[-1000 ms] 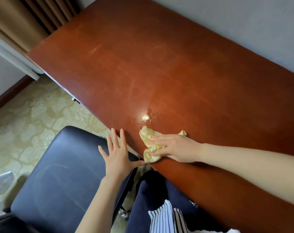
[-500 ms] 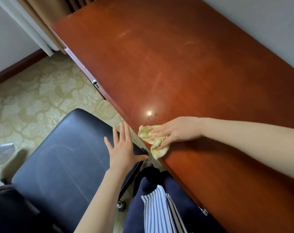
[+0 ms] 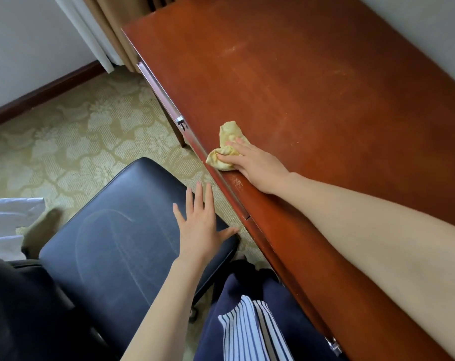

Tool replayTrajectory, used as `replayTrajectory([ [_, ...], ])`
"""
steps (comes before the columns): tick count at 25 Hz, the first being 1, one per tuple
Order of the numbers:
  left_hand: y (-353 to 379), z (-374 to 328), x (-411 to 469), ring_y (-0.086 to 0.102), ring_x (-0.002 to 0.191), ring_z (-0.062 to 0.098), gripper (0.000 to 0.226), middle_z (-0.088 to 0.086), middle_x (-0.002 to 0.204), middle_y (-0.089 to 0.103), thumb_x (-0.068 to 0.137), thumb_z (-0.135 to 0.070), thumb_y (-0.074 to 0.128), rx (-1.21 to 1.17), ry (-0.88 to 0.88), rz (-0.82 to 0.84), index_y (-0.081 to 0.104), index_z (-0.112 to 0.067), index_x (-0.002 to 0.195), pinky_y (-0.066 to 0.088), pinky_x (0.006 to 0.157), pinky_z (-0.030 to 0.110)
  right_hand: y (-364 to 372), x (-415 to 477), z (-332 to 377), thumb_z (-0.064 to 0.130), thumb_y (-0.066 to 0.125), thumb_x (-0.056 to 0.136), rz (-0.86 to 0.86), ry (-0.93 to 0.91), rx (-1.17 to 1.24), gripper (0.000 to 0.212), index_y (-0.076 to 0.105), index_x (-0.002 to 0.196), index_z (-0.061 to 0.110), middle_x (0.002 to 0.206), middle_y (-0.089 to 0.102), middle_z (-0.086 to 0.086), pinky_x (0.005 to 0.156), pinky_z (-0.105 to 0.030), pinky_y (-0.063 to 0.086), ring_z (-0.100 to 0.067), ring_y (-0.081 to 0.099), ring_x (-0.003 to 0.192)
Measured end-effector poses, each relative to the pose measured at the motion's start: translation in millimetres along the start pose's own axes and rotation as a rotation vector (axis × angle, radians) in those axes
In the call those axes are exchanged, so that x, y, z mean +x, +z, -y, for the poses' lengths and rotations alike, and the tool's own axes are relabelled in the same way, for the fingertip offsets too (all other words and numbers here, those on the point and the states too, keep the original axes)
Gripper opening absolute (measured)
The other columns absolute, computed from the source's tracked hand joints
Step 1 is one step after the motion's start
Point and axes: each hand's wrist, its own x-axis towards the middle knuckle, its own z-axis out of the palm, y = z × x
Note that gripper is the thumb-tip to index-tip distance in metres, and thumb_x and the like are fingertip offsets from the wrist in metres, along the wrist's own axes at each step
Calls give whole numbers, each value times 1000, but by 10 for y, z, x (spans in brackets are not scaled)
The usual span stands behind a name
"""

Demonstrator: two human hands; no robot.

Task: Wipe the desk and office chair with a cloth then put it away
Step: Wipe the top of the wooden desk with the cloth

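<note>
While the right hand [image 3: 257, 165] presses a crumpled yellow cloth [image 3: 227, 144] against the tabletop [image 3: 312, 100], the left hand [image 3: 199, 225] lies flat on the office chair [image 3: 122, 238]. Right-hand grip: fingers and thumb are curled over and round the cloth, bunching it at the near edge of the reddish-brown wooden surface — the cloth slightly overlaps that edge. The right forearm extends across the near part of the tabletop from the lower right.

Left-hand grip: nothing held; fingers are straight and spread apart, palm down on the dark padded seat, thumb angled out at the seat's edge nearest the desk. Faint curved smear marks show on the seat's surface.

Below the tabletop edge, a drawer front [image 3: 158, 87] runs along the desk, with a small metal fitting [image 3: 180, 122] just beside the cloth's position. A second metal fitting [image 3: 334, 343] shows near the lower right of the desk front. Pale streaks and scuff marks are visible on the tabletop beyond the cloth.

Chair and desk stand near each other, with a strip of patterned beige carpet [image 3: 72, 142] between them. Tan curtains [image 3: 111, 27] hang at the far end of the desk. White fabric [image 3: 10, 217] — its kind cannot be told — lies at the left border. The person's dark trousers and a striped garment [image 3: 249, 332] appear at the bottom.
</note>
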Motion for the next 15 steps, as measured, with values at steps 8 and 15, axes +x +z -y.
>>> replayTrajectory([
  [8,-214,-154,404,-22,143,26,109,7,157,-20,79,-55,66,-146,90,-18,-6,-15,151,-7,115,48,118,-945,-478,30,38,101,204,-187,-94,43,36,143,42,158,10,14,104,-56,39,-8,2,146],
  [15,-36,-526,804,-25,142,29,89,10,153,-31,94,-52,43,-402,-80,-54,-13,-11,150,-7,116,51,-78,-1414,-890,10,74,79,99,-528,-273,58,58,129,32,144,45,1,103,-29,33,-14,38,133],
])
